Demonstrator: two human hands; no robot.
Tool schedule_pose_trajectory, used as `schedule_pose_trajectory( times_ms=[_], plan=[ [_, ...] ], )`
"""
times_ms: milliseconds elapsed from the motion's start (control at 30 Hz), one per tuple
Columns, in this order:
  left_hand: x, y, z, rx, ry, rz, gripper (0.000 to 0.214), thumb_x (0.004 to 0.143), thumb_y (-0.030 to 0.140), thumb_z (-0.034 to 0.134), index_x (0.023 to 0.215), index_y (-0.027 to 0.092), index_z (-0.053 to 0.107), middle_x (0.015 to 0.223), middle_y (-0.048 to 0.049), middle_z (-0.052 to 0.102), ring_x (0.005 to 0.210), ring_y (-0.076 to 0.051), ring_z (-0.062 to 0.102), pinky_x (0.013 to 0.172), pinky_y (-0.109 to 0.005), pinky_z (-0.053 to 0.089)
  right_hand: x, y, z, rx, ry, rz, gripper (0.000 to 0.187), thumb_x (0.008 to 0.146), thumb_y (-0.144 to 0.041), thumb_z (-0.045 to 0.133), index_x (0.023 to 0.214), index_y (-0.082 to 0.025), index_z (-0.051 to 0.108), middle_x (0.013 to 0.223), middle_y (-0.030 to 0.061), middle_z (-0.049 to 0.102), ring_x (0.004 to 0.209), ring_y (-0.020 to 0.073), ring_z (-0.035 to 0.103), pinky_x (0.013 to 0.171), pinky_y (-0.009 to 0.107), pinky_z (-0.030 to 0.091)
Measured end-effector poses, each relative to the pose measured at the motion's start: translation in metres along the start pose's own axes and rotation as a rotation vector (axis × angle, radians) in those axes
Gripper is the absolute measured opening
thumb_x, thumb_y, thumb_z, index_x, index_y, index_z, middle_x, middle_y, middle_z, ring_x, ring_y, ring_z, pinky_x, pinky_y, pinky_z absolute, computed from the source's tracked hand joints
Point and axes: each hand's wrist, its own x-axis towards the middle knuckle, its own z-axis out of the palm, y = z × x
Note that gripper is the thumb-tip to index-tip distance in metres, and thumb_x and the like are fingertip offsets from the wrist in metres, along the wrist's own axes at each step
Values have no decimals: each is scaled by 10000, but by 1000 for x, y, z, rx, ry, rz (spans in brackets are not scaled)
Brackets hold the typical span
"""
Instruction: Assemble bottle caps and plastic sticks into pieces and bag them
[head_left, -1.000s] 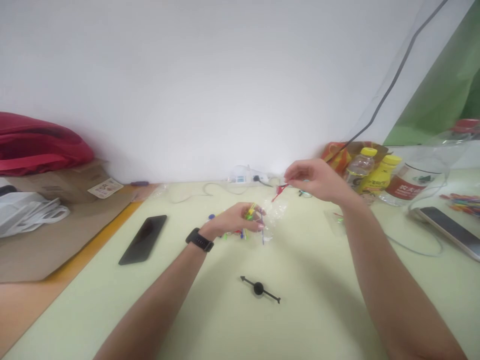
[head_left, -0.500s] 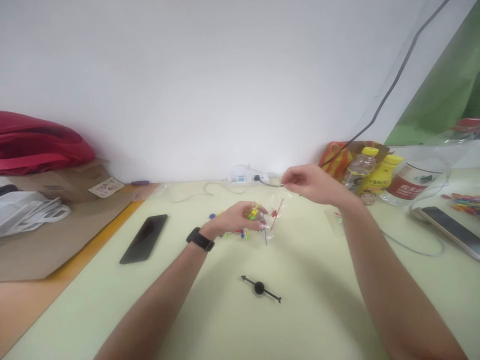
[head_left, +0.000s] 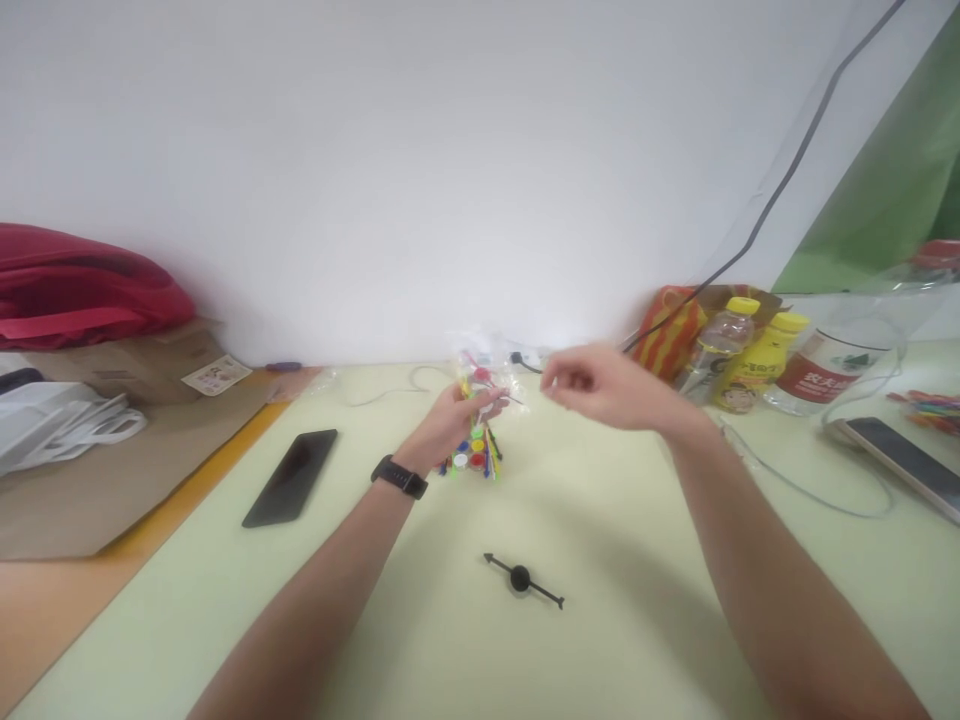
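Observation:
My left hand (head_left: 452, 420), with a black watch (head_left: 401, 478) on its wrist, is closed on a clear plastic bag (head_left: 512, 385) above the table. Red, yellow and purple pieces show in and around the bag by the fingers. Just below lies a cluster of small coloured discs (head_left: 477, 461) and thin arrows; whether all of these are inside the bag is hard to tell. My right hand (head_left: 596, 385) hovers to the right of the bag, apart from it. Its fingers are curled together, and anything in them is hidden. Nearer to me, a black arrow spinner (head_left: 520, 578) rests on the table.
A black phone (head_left: 291, 478) lies at left, beside cardboard (head_left: 67, 510) and a red bag (head_left: 82, 290). Bottles (head_left: 724, 345), a large jug (head_left: 825, 370), another phone (head_left: 904, 460), a cable (head_left: 817, 505) and coloured sticks (head_left: 934, 410) are at right. A wall stands behind.
My left hand has moved back towards the wall and turned, uncovering the coloured discs and arrows below it. My right hand has shifted slightly left and lower.

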Motion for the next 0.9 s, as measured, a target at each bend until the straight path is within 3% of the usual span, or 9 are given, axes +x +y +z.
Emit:
schedule_pose_trajectory(
  times_ms=[133,233,300,433,567,700,767,900],
  plan=[
    [0,-6,0,29,39,-19,358,769,357,877,1012,148,715,1092,-106,744,962,-193,703,939,-346,533,8,-21,56,-76,-613,-24,253,845,-373,664,1016,-192,708,928,48,724,745,173,629,622,254,427],
    [-2,-2,1,95,41,6,409,769,371,878,1065,154,699,1094,-107,745,956,-199,704,940,-370,540,12,-33,102,-215,-961,5,311,721,-399,771,944,-191,710,950,46,719,727,188,619,551,260,403],
    [-3,2,2,181,48,66,497,771,371,878,1181,177,676,1113,-107,751,1009,-222,706,944,-380,537,12,-39,123,-191,-1065,-56,179,757,-357,723,828,-199,680,870,16,706,686,171,600,533,258,396],
    [-5,7,4,381,-39,131,565,802,373,852,1293,198,634,1101,-106,759,1046,-252,707,899,-362,537,10,-39,137,-114,-1058,-112,40,786,-228,643,758,-202,656,804,-10,689,670,155,602,534,246,401],
    [-4,6,4,513,-85,116,493,798,368,846,1217,185,663,1043,-89,750,953,-233,711,804,-321,538,11,-34,116,31,-921,-168,105,820,-144,610,832,-179,709,811,2,724,693,142,642,584,227,439],
    [-5,11,5,529,-122,137,420,817,343,817,1177,184,673,981,-70,747,932,-235,712,807,-320,541,8,-37,68,295,-597,-174,168,923,-233,612,1036,-183,726,937,41,770,809,168,721,727,252,540],
    [-7,14,7,547,-179,121,354,811,348,818,1090,170,695,918,-66,743,892,-237,712,777,-319,542,5,-38,43,381,-292,-172,178,958,-298,604,1040,-200,728,974,48,773,857,185,731,770,283,570],
    [-11,15,11,478,-276,18,415,799,352,839,1140,181,674,977,-85,757,921,-244,729,802,-333,553,0,-29,11,335,506,-174,190,929,-395,678,1005,-226,718,928,57,753,831,216,730,816,363,601]
  ],
)
